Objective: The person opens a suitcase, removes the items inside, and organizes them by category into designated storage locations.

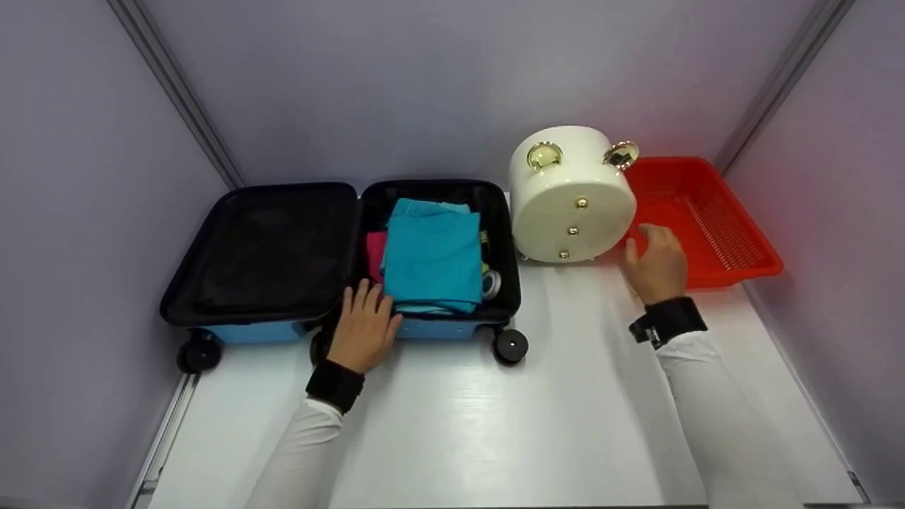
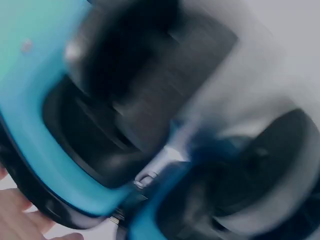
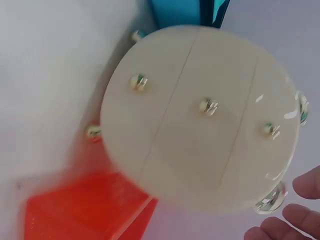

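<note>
An open blue suitcase (image 1: 431, 329) with a black lining lies on the table. Folded turquoise clothing (image 1: 433, 256) fills much of its right half. My left hand (image 1: 364, 331) reaches over the front rim near the hinge, fingers spread, appearing to touch the edge; the left wrist view is blurred. To the suitcase's right stands a round cream drawer box (image 1: 574, 219) with gold knobs and two gold ear-shaped rings. My right hand (image 1: 657, 265) hovers between this box and a red basket (image 1: 760, 268), fingers loosely bent, holding nothing.
Pink fabric (image 1: 375, 254) and a small round grey-and-white item (image 1: 491, 285) sit beside the turquoise clothing. Black wheels (image 1: 510, 346) stick out from the suitcase's front. Grey walls (image 1: 424, 92) enclose the white table (image 1: 466, 424) at the back and both sides.
</note>
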`<action>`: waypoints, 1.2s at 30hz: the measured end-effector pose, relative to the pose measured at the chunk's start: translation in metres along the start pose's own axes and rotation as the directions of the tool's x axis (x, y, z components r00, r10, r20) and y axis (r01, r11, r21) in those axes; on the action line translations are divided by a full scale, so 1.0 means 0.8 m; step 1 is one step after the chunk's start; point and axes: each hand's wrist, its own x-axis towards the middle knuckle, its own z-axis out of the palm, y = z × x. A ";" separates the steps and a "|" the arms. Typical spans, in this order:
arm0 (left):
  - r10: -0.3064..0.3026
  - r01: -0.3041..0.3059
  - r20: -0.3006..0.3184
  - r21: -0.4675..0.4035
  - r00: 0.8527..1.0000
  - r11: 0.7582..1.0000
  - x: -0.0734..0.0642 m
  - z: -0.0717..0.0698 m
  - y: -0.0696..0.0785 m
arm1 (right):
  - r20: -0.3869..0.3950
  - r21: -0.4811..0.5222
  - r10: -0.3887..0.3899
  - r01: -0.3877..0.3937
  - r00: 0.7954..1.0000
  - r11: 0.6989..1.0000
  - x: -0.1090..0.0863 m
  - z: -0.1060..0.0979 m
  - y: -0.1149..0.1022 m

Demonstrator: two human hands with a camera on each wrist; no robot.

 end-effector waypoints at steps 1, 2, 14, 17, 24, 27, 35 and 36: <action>0.034 -0.034 -0.005 0.017 0.999 0.999 0.001 0.001 0.006 | 0.042 -0.036 0.032 -0.030 0.999 0.999 0.004 -0.003 0.012; 0.065 -0.064 -0.014 0.036 0.998 0.997 0.002 0.002 0.011 | 0.085 -0.070 0.054 -0.048 0.995 0.996 0.007 -0.004 0.023; 0.165 -0.138 -0.127 0.200 0.978 0.970 0.004 0.012 0.032 | 0.370 -0.302 0.161 -0.045 0.915 0.952 0.005 0.014 0.098; 0.163 -0.133 -0.148 0.196 0.975 0.972 0.000 0.014 0.033 | 0.371 -0.342 0.161 -0.026 0.915 0.939 0.002 0.012 0.096; 0.119 -0.101 -0.161 0.114 0.980 0.988 -0.004 0.015 0.030 | 0.456 -0.367 0.184 -0.004 0.871 0.930 0.000 -0.009 0.077; 0.100 -0.089 -0.172 0.069 0.980 0.994 -0.002 0.013 0.030 | 0.548 -0.360 0.223 -0.013 0.807 0.933 0.000 -0.023 0.069; 0.075 -0.070 -0.159 0.034 0.984 0.997 -0.003 0.013 0.032 | 0.732 -0.311 0.257 -0.026 0.631 0.950 -0.009 -0.059 0.057; 0.072 -0.067 -0.158 0.036 0.985 0.997 -0.004 0.013 0.032 | 0.756 -0.304 0.256 -0.024 0.602 0.952 -0.010 -0.062 0.056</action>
